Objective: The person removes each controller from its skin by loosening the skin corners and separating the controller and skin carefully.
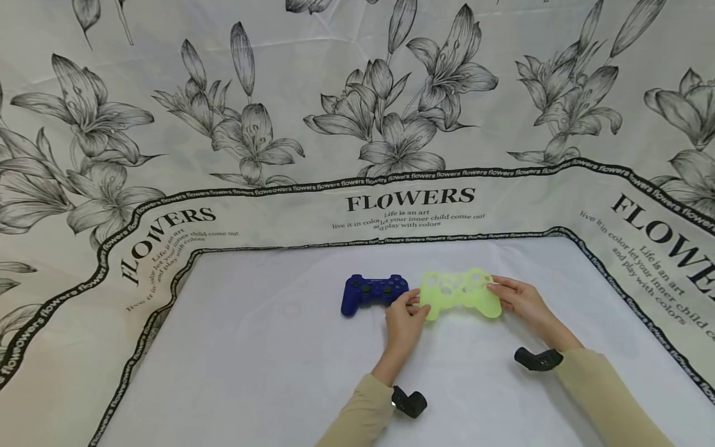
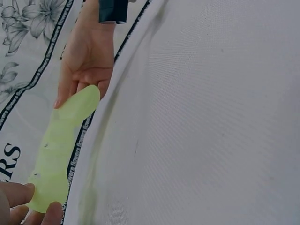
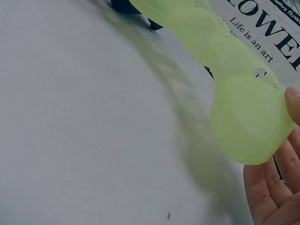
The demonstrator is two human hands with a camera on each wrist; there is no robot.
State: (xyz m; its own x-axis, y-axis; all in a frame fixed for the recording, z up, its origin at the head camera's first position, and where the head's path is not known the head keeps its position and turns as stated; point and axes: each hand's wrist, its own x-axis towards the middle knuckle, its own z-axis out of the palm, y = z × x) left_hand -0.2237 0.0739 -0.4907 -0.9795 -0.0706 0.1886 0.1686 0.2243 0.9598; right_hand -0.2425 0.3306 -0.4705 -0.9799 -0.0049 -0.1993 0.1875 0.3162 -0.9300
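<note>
A translucent yellow-green silicone controller cover (image 1: 490, 304) with cut-out holes is held up between both hands, just above the table. My left hand (image 1: 403, 326) pinches its left end between thumb and fingers. At the right end, my right hand (image 1: 527, 305) grips the edge, thumb on the near face; the right wrist view shows this hand (image 3: 279, 190) with its fingers behind the cover (image 3: 248, 122). A dark blue game controller (image 1: 350, 301) lies on the table directly left of the cover, partly hidden behind my left fingers.
A white cloth covers the table (image 1: 251, 347). Behind it and at both sides hangs a white curtain (image 1: 290, 217) printed with black lilies and lettering. Black camera mounts (image 1: 412, 403) are strapped at both wrists.
</note>
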